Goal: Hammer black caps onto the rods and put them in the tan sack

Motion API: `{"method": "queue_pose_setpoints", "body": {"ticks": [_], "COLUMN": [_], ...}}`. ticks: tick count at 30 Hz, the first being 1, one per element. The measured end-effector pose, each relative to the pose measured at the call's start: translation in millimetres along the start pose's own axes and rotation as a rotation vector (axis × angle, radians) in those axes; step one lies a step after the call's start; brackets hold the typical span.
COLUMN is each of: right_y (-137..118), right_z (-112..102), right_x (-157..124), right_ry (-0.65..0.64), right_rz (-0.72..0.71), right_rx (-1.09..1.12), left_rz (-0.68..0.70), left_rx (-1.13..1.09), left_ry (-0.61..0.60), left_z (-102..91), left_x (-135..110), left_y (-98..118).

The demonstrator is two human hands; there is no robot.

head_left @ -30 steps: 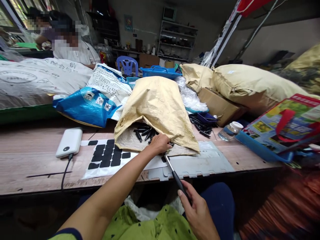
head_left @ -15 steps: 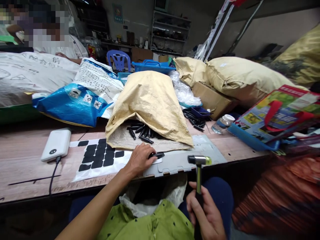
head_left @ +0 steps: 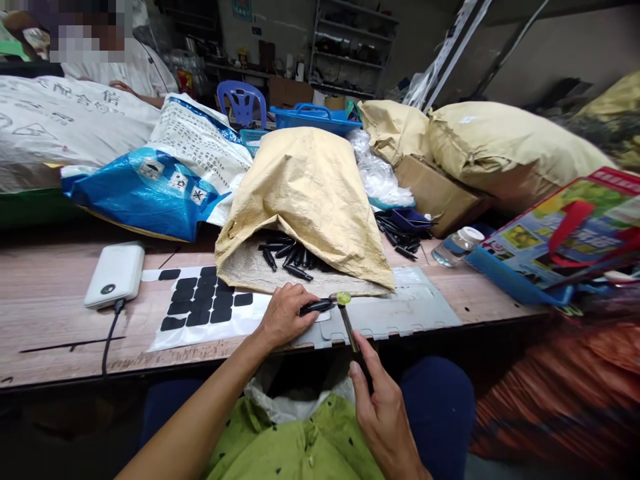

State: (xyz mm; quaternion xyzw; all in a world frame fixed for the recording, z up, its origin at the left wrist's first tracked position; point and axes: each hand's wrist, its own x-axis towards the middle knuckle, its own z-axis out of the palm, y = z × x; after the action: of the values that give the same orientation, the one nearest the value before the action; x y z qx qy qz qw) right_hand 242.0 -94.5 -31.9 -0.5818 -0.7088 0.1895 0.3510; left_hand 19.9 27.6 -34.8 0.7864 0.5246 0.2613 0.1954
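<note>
My left hand (head_left: 290, 313) rests on the table edge, its fingers closed around a black tapered tube-like piece (head_left: 316, 306) that points right. In my right hand (head_left: 377, 393) is a small mallet (head_left: 347, 323), gripped by its dark handle. The mallet's head, with a yellow-green face, is against or very close to the right end of the black piece; I cannot tell if they touch. Just behind, a tan woven sack (head_left: 310, 187) lies with its mouth toward me, and several similar black pieces (head_left: 295, 257) sit in its opening. A grey sheet (head_left: 400, 310) lies under the work spot.
On the left are a white power bank (head_left: 116, 273) with a cable and a sheet of black stickers (head_left: 200, 300). A blue-and-white sack (head_left: 145, 190) lies behind them. Rightward stand a clear jar (head_left: 456, 248), a blue tray (head_left: 520, 277) and a cardboard box (head_left: 437, 193). A person (head_left: 125, 67) sits far left.
My right hand has swung the mallet left and forward, bringing its head to the end of the black piece. My left hand keeps its hold; the view has shifted slightly.
</note>
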Motion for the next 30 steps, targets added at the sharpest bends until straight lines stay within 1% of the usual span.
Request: {"method": "queue_pose_setpoints", "body": {"ticks": [3,5,7,10,13,17,20,23,26,28,30], "right_y": [0.8,3.1,5.3,5.0,-0.4,-6.5,-5.2,-0.2,6.9,12.0,16.3], "right_z": [1.2,1.8,1.9,0.6,0.9,7.2,9.4,4.1,-4.8,-8.9,-9.7], "right_x": [1.2,1.4,2.1,3.7,4.3,2.3,0.9,2.5,8.2,13.2,17.3], "right_ry": [0.036,0.014,-0.02,-0.019,-0.009,-0.069,-0.095,-0.013,0.085,0.093,0.07], "right_rz": [-0.059,-0.071,-0.053,-0.025,-0.061,-0.097,-0.067,-0.014,0.067,0.12,0.144], "right_rx": [-0.021,-0.029,-0.035,-0.03,-0.012,-0.005,0.005,0.004,-0.054,-0.116,-0.17], "left_rz": [0.003,0.003,0.002,-0.003,-0.009,-0.015,-0.02,-0.026,-0.033,-0.027,-0.015], "left_rx": [-0.009,-0.01,-0.009,-0.012,-0.019,-0.01,-0.019,-0.051,-0.073,-0.097,-0.138], "left_ry": [-0.011,-0.014,-0.018,-0.021,-0.011,-0.003,0.0,0.0,0.006,0.025,0.049], "left_z": [-0.4,-0.9,-1.3,-1.4,-1.0,-0.5,-1.0,-2.0,-3.3,-4.0,-4.7], "left_x": [0.0,0.2,0.4,0.9,1.3,1.3,1.4,1.5,1.2,0.7,0.0], "left_y": [-0.2,-0.3,-0.3,-0.3,-0.7,-1.2,-0.7,0.1,0.3,-0.2,-0.9]}}
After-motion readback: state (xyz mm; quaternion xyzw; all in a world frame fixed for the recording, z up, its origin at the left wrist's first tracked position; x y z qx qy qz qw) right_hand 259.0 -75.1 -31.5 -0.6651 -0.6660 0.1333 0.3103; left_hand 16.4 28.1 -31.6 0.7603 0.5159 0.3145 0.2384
